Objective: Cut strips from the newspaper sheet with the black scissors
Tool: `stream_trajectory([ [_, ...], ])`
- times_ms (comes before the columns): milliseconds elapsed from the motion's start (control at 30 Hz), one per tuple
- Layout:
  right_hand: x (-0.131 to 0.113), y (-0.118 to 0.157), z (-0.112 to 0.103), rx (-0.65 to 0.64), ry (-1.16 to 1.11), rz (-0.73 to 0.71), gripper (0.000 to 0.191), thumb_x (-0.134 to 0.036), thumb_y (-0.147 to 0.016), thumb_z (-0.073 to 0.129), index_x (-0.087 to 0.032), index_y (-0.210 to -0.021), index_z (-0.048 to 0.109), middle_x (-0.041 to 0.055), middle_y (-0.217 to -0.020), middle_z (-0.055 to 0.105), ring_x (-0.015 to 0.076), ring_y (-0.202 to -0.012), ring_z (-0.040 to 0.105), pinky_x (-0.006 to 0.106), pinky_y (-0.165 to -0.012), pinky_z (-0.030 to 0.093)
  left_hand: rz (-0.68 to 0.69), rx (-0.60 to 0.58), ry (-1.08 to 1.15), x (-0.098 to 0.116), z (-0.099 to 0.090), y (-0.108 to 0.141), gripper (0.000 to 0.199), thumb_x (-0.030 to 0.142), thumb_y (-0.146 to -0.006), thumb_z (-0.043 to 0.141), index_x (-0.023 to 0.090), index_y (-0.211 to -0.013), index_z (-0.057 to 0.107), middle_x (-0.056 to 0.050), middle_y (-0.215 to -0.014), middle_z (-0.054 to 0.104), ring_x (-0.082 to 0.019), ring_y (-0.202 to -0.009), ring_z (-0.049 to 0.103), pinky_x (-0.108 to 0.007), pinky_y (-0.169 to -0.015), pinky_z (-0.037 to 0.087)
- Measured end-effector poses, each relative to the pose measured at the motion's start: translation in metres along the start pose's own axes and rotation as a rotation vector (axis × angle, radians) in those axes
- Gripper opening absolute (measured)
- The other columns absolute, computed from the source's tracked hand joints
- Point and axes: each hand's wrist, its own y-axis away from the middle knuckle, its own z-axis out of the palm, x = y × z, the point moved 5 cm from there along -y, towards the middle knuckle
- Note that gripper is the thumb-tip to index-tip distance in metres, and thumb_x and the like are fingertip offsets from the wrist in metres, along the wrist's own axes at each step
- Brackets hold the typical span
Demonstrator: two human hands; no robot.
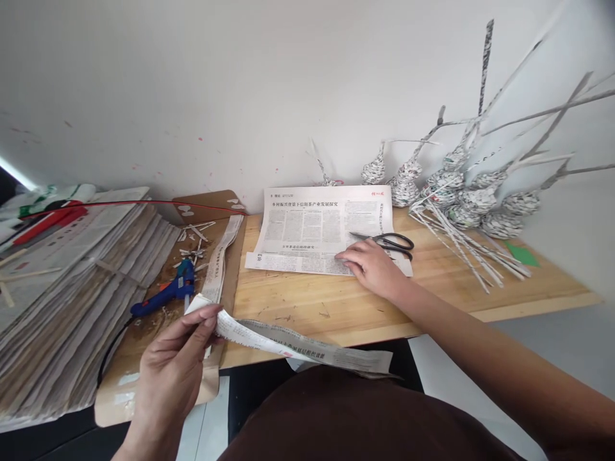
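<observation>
My left hand (185, 349) is closed, thumb and fingers pinching the end of newspaper strips (273, 341). From there the strips trail to the right past the table's front edge, in front of my body. My right hand (372, 266) lies with its fingers extended on a newspaper sheet (307, 221) near the sheet's front edge. A strip-like band of print runs along that edge. Black-handled scissors (396, 242) lie on the sheet just beyond my right fingers. Another long newspaper strip (221, 256) lies on the cardboard, beyond my left hand.
A blue glue gun (168, 291) rests on cardboard (230, 282) to the left, among paper scraps. A tall newspaper stack (96, 301) stands at the far left. Several woven paper gourds (464, 186) with long stems line the wall at right, with rolled paper sticks (473, 246) before them.
</observation>
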Motion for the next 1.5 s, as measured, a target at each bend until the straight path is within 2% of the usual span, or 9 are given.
stream_trajectory([
  [200,-0.015,-0.001,0.008,-0.116,-0.021,-0.140,0.062,0.004,-0.088,0.047,-0.038,-0.127,0.069,0.0069,-0.098,0.066,0.0254,-0.092,0.051,0.037,-0.079,0.040,0.019,-0.074,0.001,-0.002,0.016,0.002,0.027,0.035,-0.067,0.088,0.023,-0.090,0.081,-0.001,-0.092,0.076,-0.012,-0.075,0.063,-0.015,-0.061,0.055],
  [333,-0.021,-0.004,0.006,-0.101,-0.075,-0.081,0.061,0.006,-0.085,0.046,-0.031,-0.125,0.071,0.0111,-0.100,0.066,0.0287,-0.095,0.052,0.043,-0.081,0.040,0.027,-0.108,0.007,-0.001,0.023,0.004,0.026,0.036,-0.068,0.088,0.023,-0.090,0.081,-0.001,-0.090,0.076,-0.011,-0.072,0.063,-0.017,-0.061,0.055],
  [500,-0.065,0.010,-0.001,-0.098,-0.297,-0.044,0.031,-0.027,-0.098,0.058,-0.020,-0.127,0.067,0.0102,-0.116,0.071,0.0258,-0.109,0.060,0.043,-0.097,0.044,0.078,-0.095,-0.007,0.006,0.031,0.000,0.023,0.033,-0.070,0.086,0.023,-0.090,0.081,-0.001,-0.089,0.077,-0.010,-0.068,0.063,-0.018,-0.061,0.055],
  [633,-0.102,0.024,0.006,-0.400,-0.806,0.055,0.039,-0.046,-0.090,0.069,-0.024,-0.122,0.064,0.0023,-0.107,0.075,0.0184,-0.090,0.069,0.027,-0.073,0.052,0.201,-0.113,-0.020,0.025,0.052,-0.011,0.019,0.030,-0.074,0.083,0.023,-0.091,0.080,-0.002,-0.090,0.077,-0.011,-0.070,0.065,-0.021,-0.064,0.056],
  [867,-0.079,0.034,-0.001,-0.604,-1.043,0.332,0.023,-0.040,-0.093,0.064,-0.019,-0.101,0.064,0.0047,-0.095,0.074,0.0192,-0.079,0.074,0.030,-0.071,0.055,0.417,0.009,0.217,0.076,0.073,-0.065,0.020,0.026,-0.074,0.080,0.024,-0.094,0.077,-0.001,-0.091,0.072,-0.012,-0.076,0.065,-0.020,-0.065,0.054],
  [967,-0.067,0.041,-0.004,-0.652,-1.114,0.435,0.025,-0.044,-0.093,0.063,-0.019,-0.092,0.062,0.0039,-0.092,0.074,0.0172,-0.071,0.073,0.029,-0.068,0.056,0.440,0.040,0.357,0.088,0.076,-0.085,0.045,0.018,-0.073,0.080,0.033,-0.115,0.068,0.001,-0.099,0.071,-0.014,-0.088,0.068,-0.021,-0.071,0.056],
  [1100,-0.062,0.043,-0.007,-0.640,-1.184,0.511,0.033,-0.051,-0.089,0.067,-0.018,-0.092,0.064,0.0028,-0.086,0.072,0.0143,-0.065,0.071,0.027,-0.063,0.056,0.185,-0.110,0.505,0.071,0.099,-0.088,0.049,0.015,-0.074,0.080,0.033,-0.116,0.064,0.003,-0.100,0.072,-0.011,-0.088,0.068,-0.019,-0.075,0.055],
  [1300,-0.076,0.039,0.010,-0.638,-1.389,0.506,0.044,-0.061,-0.085,0.067,-0.018,-0.095,0.063,0.0004,-0.077,0.068,0.0111,-0.054,0.064,0.023,-0.051,0.050,-0.340,-0.482,0.408,0.014,0.152,-0.020,0.035,0.019,-0.078,0.077,0.014,-0.112,0.070,-0.012,-0.100,0.076,-0.020,-0.086,0.072,-0.030,-0.077,0.059],
  [1500,-0.097,0.049,0.023,-0.632,-1.339,0.481,0.044,-0.061,-0.092,0.056,-0.019,-0.104,0.058,0.0035,-0.085,0.068,0.0133,-0.057,0.065,0.026,-0.053,0.048,-0.323,-0.276,0.617,0.021,0.153,-0.018,0.041,0.000,-0.085,0.055,0.018,-0.121,0.061,-0.001,-0.080,0.065,-0.010,-0.068,0.065,-0.032,-0.085,0.058],
])
